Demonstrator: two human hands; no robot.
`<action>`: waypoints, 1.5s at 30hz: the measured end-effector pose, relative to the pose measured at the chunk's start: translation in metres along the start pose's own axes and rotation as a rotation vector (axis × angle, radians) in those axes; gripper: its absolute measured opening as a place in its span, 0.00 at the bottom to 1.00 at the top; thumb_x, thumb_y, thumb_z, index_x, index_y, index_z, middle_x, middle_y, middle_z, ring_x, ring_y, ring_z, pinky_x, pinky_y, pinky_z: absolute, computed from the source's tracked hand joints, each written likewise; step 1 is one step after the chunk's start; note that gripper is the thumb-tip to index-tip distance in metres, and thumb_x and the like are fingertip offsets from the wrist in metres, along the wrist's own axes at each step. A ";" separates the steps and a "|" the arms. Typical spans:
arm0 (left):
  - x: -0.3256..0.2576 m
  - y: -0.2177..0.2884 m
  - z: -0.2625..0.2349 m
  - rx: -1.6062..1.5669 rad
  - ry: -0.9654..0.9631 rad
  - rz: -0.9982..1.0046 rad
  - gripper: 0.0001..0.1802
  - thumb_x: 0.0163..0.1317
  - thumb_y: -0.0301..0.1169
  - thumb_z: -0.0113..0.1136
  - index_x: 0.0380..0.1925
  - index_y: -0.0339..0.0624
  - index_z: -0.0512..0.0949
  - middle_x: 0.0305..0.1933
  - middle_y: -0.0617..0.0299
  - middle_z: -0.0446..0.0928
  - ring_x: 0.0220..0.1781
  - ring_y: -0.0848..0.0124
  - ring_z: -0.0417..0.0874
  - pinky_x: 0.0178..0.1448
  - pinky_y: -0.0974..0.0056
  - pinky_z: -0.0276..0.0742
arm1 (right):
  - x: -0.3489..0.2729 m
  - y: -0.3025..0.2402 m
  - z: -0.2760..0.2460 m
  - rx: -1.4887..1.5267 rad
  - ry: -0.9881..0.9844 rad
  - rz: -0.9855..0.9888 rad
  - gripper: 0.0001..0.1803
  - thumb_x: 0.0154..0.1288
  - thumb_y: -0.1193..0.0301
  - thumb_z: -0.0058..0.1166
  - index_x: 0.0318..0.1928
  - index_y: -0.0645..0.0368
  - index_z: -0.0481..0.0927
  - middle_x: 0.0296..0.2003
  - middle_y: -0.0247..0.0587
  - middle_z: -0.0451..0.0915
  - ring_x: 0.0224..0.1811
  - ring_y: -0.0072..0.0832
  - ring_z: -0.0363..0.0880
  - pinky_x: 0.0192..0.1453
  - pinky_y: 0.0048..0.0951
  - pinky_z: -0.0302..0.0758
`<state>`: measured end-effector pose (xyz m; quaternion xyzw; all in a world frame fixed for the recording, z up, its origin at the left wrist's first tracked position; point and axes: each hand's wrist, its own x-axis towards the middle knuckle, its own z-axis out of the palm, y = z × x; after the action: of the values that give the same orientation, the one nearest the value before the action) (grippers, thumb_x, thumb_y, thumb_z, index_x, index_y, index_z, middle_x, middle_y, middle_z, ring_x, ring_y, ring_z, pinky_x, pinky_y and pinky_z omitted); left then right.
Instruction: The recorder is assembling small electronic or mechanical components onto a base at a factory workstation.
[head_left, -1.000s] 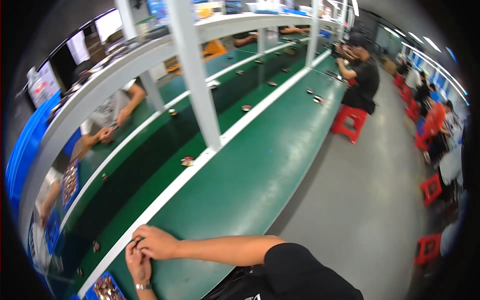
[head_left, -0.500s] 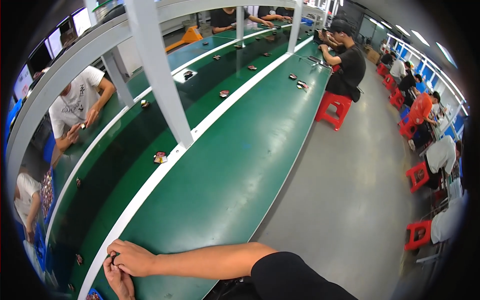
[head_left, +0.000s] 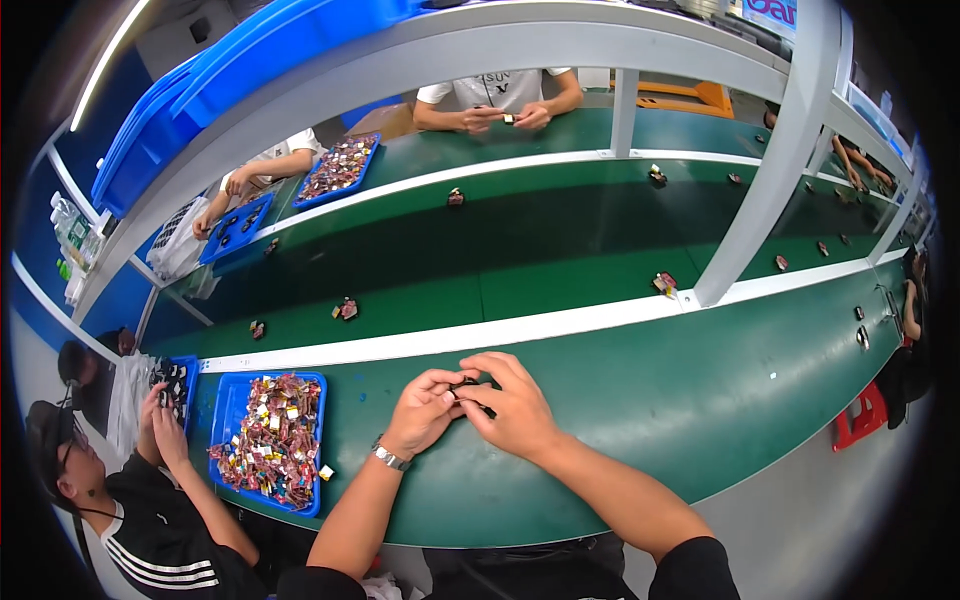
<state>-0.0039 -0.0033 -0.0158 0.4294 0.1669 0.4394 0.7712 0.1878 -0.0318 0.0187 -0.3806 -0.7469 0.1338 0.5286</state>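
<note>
My left hand [head_left: 422,412] and my right hand [head_left: 515,408] meet above the green bench. Between their fingertips is a small black part [head_left: 487,410], mostly covered by the fingers, so its exact kind is hidden. Both hands are closed on it, thumbs and fingers pressed together. A watch with a metal band [head_left: 390,456] is on my left wrist. To the left of my hands stands a blue tray [head_left: 322,440] heaped with small reddish, white and yellow components [head_left: 275,440].
A white rail [head_left: 450,338] divides my green bench [head_left: 640,400] from a dark green belt [head_left: 400,250] with several small assemblies on it. A grey post [head_left: 745,220] rises at right. At left, a co-worker [head_left: 165,510] handles black parts at another blue tray. Others sit opposite.
The view has swung left and down, bringing the blue trays and the co-worker at left into sight. Both hands stay together on the black part.
</note>
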 end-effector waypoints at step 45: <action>0.001 -0.003 -0.006 -0.034 0.010 -0.042 0.13 0.69 0.21 0.55 0.52 0.39 0.74 0.65 0.50 0.72 0.63 0.60 0.78 0.65 0.51 0.76 | -0.002 0.001 -0.001 -0.051 -0.051 -0.026 0.10 0.51 0.77 0.64 0.38 0.57 0.85 0.57 0.41 0.77 0.64 0.43 0.71 0.61 0.41 0.73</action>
<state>-0.0058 -0.0005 -0.0211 0.4105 0.1724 0.4280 0.7865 0.1893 -0.0333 0.0172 -0.3809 -0.7680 0.1174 0.5013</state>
